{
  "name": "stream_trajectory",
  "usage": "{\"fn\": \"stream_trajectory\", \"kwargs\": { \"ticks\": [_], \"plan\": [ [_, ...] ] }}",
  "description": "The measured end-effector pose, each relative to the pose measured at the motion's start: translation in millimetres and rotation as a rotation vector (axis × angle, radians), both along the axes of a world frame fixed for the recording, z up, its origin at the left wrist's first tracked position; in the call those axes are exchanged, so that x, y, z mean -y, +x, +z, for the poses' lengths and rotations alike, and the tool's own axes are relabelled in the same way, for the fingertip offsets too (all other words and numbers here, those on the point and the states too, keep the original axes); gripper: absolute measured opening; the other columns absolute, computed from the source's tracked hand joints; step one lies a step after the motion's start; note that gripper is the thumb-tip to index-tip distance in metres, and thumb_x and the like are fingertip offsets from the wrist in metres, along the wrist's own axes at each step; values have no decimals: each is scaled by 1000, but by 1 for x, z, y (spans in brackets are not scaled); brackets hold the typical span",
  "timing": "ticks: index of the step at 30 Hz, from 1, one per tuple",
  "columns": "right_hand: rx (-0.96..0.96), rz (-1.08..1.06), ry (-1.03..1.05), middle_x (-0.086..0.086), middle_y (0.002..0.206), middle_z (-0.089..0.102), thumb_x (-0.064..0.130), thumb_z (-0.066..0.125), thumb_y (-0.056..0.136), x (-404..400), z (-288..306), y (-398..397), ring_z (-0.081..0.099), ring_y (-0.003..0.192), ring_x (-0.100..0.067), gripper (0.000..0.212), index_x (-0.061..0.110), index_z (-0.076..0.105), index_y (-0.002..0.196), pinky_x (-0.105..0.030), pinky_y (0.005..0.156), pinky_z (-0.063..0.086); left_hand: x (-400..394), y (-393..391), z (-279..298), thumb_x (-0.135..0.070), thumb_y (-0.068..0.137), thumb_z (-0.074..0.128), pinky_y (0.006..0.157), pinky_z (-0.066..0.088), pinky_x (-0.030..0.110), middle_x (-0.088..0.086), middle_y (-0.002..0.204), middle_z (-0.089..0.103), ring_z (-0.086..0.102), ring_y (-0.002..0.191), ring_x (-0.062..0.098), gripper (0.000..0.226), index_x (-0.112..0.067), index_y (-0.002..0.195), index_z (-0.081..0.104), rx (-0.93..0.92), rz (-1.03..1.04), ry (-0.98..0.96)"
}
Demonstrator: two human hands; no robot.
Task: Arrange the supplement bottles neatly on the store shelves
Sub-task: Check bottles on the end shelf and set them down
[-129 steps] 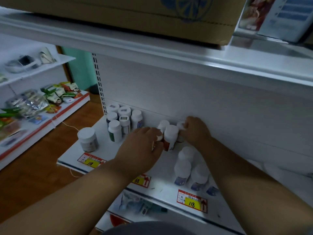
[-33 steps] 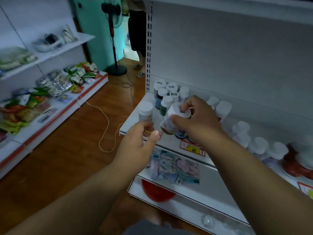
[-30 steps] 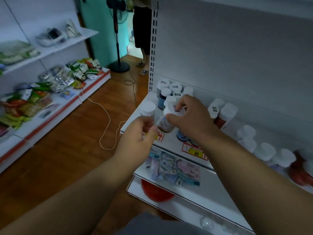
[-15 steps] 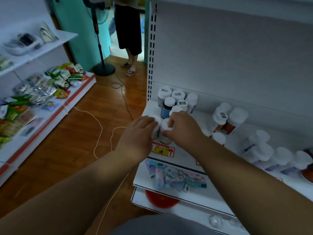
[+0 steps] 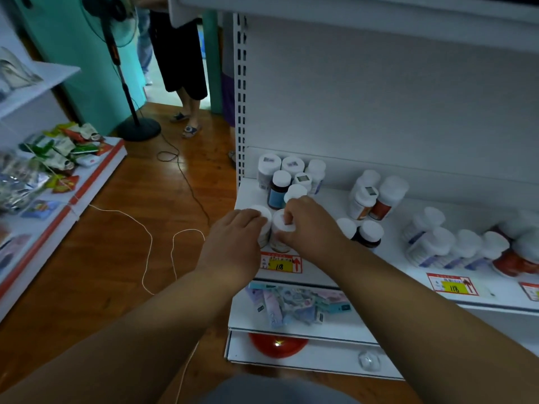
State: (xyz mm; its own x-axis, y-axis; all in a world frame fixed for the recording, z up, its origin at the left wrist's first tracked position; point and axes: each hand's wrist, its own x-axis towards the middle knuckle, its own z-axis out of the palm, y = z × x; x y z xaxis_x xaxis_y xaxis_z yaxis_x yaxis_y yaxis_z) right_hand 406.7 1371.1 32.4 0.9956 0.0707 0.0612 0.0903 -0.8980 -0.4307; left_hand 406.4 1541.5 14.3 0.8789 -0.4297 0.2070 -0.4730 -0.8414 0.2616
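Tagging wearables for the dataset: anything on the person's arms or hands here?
Nothing visible. Both forearms are bare to the frame edge, no sleeves. Left hand and right hand show no gloves, rings, watch or bands. No cables or markings on them.

Dim room, wood floor (image 5: pixel 122 234), teal wall (image 5: pixel 73 53), standing fan (image 5: pixel 116 68) by doorway, white cord (image 5: pixel 151 243) on floor, white shelving (image 5: pixel 379 97), snack shelf (image 5: pixel 43 176) left.
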Motion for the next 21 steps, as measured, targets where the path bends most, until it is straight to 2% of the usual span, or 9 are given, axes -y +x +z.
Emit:
{"fn": "stream_trajectory", "kwargs": {
  "ticks": [3,6,10,13,18,19,21],
  "plan": [
    [22,9,-1,-2,92,47,35,73,77,0,-1,-3,46,81,-20,31,20,47,83,-33,68,39,0,0,1,-11,82,63,104,34,32,-1,137,52,43,126,22,52,-18,133,54,3,-16,-9],
    [134,8,-32,-1,91,49,45,65,84,6,7,-5,46,81,-17,29,19,51,87,-32,67,36,-1,-2,2,-15,83,65,102,38,35,0,130,55,47,122,22,46,-17,128,58,41,1,-38],
    [230,-100,-45,-4,98,54,30,58,91,44,31,4,52,88,-20,17,14,58,93,-34,76,42,14,-2,16,-20,83,64,99,40,36,1,123,57,49,117,22,40,-18,122,58,138,2,-130],
    [192,-158,-82,-7,102,56,25,59,91,82,36,18,55,93,-22,15,12,61,97,-29,75,38,40,2,30,-20,83,60,96,43,37,2,118,58,51,112,23,37,-17,119,58,181,-61,-216],
    [44,-194,-229,-16,116,56,21,53,94,134,32,36,54,106,-30,28,5,60,115,-36,89,43,76,7,29,-26,83,52,91,46,37,2,113,59,53,106,22,35,-17,116,59,135,-105,-285],
    [-2,-197,-259,-17,118,56,19,52,94,144,29,39,54,107,-31,28,4,60,116,-36,89,44,83,8,26,-25,83,53,89,47,38,2,112,60,54,104,22,34,-18,115,59,130,-100,-292],
    [-83,-203,-299,-17,113,60,15,52,91,159,24,46,58,102,-31,18,4,62,101,-34,85,47,94,10,22,-24,82,55,87,48,38,1,110,61,54,103,22,33,-18,114,61,120,-91,-292]
  ]
}}
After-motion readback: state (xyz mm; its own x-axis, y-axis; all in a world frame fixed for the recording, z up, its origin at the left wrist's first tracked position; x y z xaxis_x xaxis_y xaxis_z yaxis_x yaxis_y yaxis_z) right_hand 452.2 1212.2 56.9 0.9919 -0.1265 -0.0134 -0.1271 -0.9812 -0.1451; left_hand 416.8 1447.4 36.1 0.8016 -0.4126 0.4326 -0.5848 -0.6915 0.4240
